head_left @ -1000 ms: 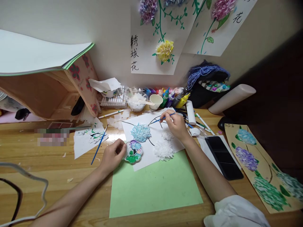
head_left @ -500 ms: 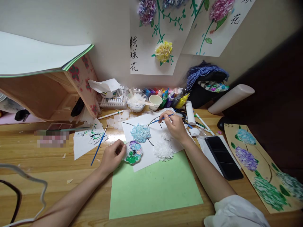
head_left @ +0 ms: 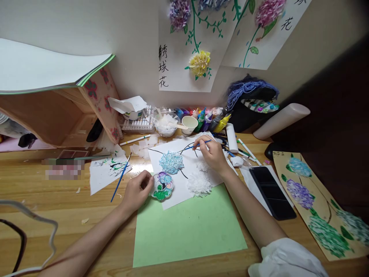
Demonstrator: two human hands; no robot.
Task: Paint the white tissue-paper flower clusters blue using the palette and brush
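Note:
My right hand pinches a blue-handled paintbrush. The brush tip is at the upper right edge of a light blue paper flower. That flower is stuck on a white sheet with dark painted stems. A white, uncoloured paper flower lies at the sheet's lower right, below my right hand. My left hand grips the left rim of a flower-shaped paint palette holding green, black, blue and purple paint. The palette overlaps the sheet's lower left corner.
A green sheet lies under the white one. Another brush rests on a paint-smeared paper scrap at left. Behind stand a paper cup and paint bottles. On the right are a phone and a finished flower picture.
The brush in my right hand has shifted very slightly, its tip staying close to the blue flower's upper right edge. My left hand and the palette look unmoved.

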